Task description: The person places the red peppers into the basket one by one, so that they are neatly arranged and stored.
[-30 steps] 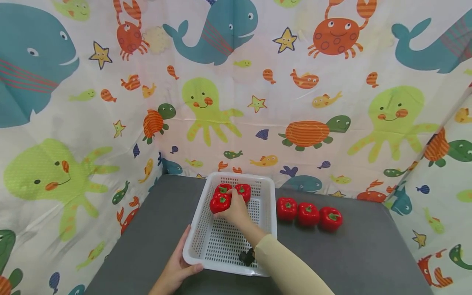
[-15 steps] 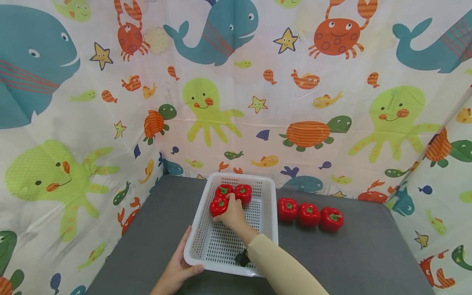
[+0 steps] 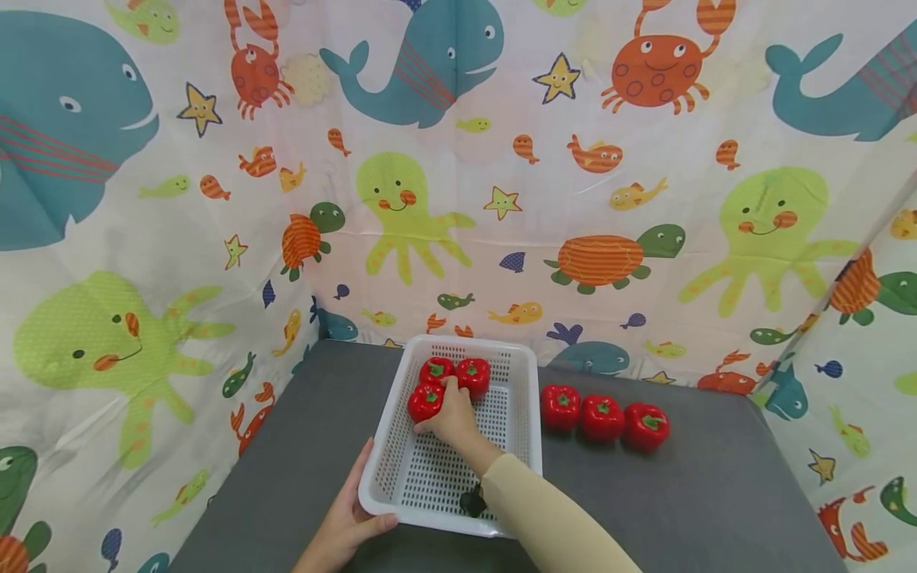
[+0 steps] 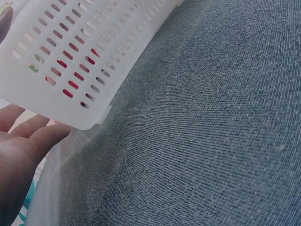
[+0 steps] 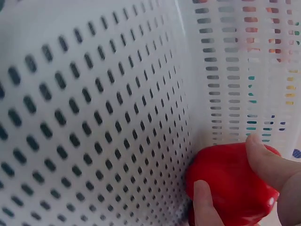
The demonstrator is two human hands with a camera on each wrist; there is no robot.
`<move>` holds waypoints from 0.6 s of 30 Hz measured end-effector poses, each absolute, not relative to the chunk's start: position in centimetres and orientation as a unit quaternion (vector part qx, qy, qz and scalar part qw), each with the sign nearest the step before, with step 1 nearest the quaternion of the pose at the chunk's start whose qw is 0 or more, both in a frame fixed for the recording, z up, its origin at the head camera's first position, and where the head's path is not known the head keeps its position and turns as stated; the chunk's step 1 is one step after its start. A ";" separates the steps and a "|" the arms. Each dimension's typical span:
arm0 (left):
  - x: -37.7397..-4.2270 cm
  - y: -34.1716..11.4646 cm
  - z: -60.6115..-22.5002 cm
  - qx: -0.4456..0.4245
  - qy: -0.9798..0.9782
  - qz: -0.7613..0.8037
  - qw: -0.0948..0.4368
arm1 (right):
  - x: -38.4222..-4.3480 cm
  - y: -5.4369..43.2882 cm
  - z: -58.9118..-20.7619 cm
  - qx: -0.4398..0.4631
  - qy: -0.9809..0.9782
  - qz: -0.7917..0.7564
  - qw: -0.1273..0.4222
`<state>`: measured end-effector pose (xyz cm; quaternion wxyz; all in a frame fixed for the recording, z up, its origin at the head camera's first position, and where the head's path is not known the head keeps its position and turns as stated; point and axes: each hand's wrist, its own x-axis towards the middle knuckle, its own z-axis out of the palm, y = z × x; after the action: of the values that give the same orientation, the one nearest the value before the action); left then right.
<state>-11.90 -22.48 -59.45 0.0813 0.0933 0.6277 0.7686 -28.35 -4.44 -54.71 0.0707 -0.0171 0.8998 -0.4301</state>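
A white perforated plastic basket (image 3: 430,477) sits on the dark table in the head view. Inside, toward its far left part, are three red bell peppers. My right hand (image 3: 453,418) grips the nearest bell pepper (image 3: 424,404); the other two, a far left pepper (image 3: 435,369) and a far right pepper (image 3: 474,374), lie close behind it. In the right wrist view, thumb and finger lie on either side of the held pepper (image 5: 225,181), beside the basket wall. My left hand (image 3: 345,517) holds the basket's near left corner, thumb at the front rim, fingers along the left side.
Right of the basket, three more red bell peppers stand in a row: a left one (image 3: 560,407), a middle one (image 3: 602,418) and a right one (image 3: 645,426). A cloth with printed sea animals (image 3: 466,239) closes off the back and sides of the table (image 3: 688,501).
Since a second ago, my right hand and its pepper have come slightly lower and nearer in the basket, and the forearm has shifted a little left. My left hand stays on the corner.
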 end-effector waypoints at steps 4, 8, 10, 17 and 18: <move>-11.9 -22.5 -59.5 0.110 0.631 0.765 0.075 | -28.1 -4.1 -53.9 -0.026 0.902 -0.427 0.064; -12.0 -22.5 -59.6 0.117 0.631 0.764 0.071 | -27.8 -3.5 -52.5 -0.038 0.901 -0.428 0.050; -12.0 -22.5 -59.6 0.112 0.631 0.765 0.072 | -27.7 -3.1 -51.8 -0.044 0.901 -0.429 0.042; -12.0 -22.5 -59.9 0.105 0.625 0.769 0.077 | -26.9 -1.2 -49.7 -0.052 0.888 -0.457 0.021; -12.0 -22.5 -59.9 0.110 0.625 0.769 0.076 | -26.7 -0.8 -49.4 -0.054 0.883 -0.466 0.021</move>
<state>-12.00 -22.53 -59.90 0.0762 0.1099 0.6250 0.7691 -26.69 -0.83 -49.41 0.0212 -0.0543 0.8827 -0.4662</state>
